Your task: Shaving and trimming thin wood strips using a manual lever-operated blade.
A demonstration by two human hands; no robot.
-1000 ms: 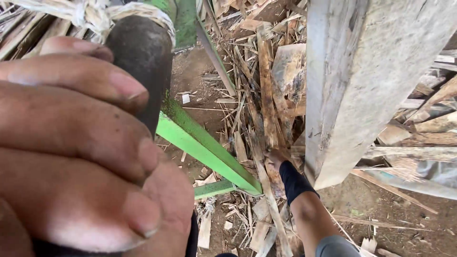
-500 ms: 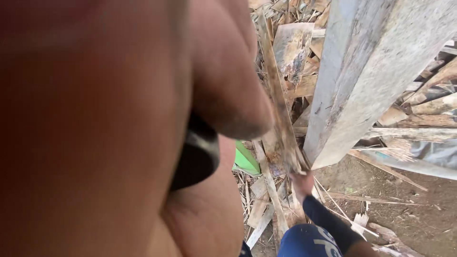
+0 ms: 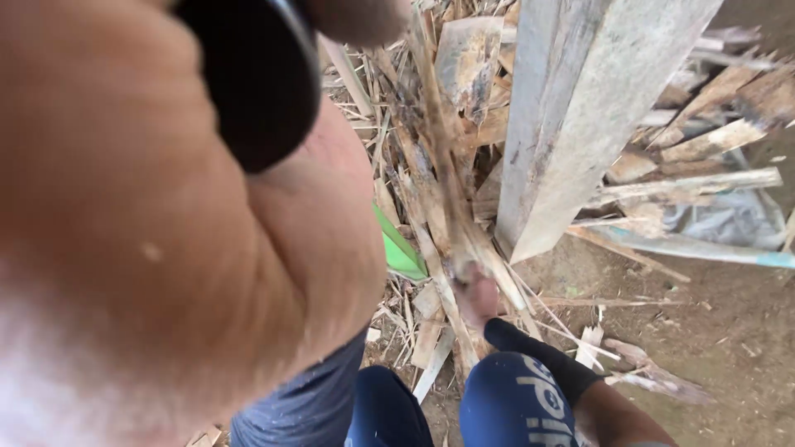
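The left hand [image 3: 149,248], huge and blurred near the camera, grips a black rounded handle [image 3: 248,74]. The right hand [image 3: 476,294] pinches a long splintered brown wood strip [image 3: 439,157], which runs lengthwise up the picture from that hand, beside a grey weathered plank [image 3: 580,108].

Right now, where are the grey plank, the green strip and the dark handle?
grey plank [image 3: 580,108]: head view, on its broad weathered face.
green strip [image 3: 399,250]: head view, on the short part showing beside the hand.
dark handle [image 3: 248,74]: head view, on its rounded black surface, held by the left hand [image 3: 149,248].
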